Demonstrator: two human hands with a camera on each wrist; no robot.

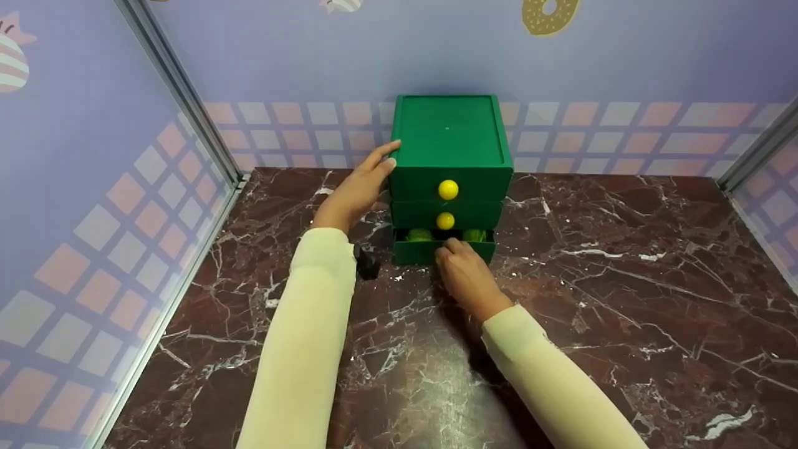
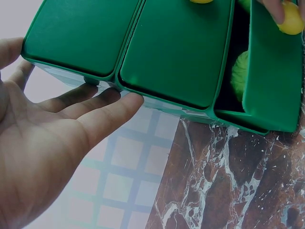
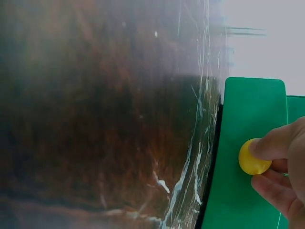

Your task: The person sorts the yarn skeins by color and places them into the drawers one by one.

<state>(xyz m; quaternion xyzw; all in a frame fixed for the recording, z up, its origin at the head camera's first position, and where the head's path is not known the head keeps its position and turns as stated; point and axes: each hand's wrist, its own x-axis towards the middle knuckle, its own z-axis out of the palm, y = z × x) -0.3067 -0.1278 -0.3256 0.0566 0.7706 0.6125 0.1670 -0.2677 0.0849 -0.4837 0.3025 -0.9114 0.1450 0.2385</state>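
A green three-drawer cabinet (image 1: 449, 131) stands at the back of the table, with round yellow knobs on its drawers. Its bottom drawer (image 1: 411, 252) is pulled partly out, and round green things (image 1: 419, 235) show inside. Between thumb and fingers, my right hand (image 1: 467, 277) pinches the bottom drawer's yellow knob (image 3: 252, 160). My left hand (image 1: 358, 190) rests against the cabinet's left side, its fingers extended along the side wall (image 2: 162, 102). The middle drawer (image 2: 176, 52) and the top drawer (image 2: 81, 36) are closed.
Dark red marble-patterned table (image 1: 623, 312) spreads around the cabinet. Behind it rises a purple wall (image 1: 312, 62) with a checkered band, and another panel (image 1: 93, 187) stands at the left. A black device (image 1: 366, 263) sits at my left wrist.
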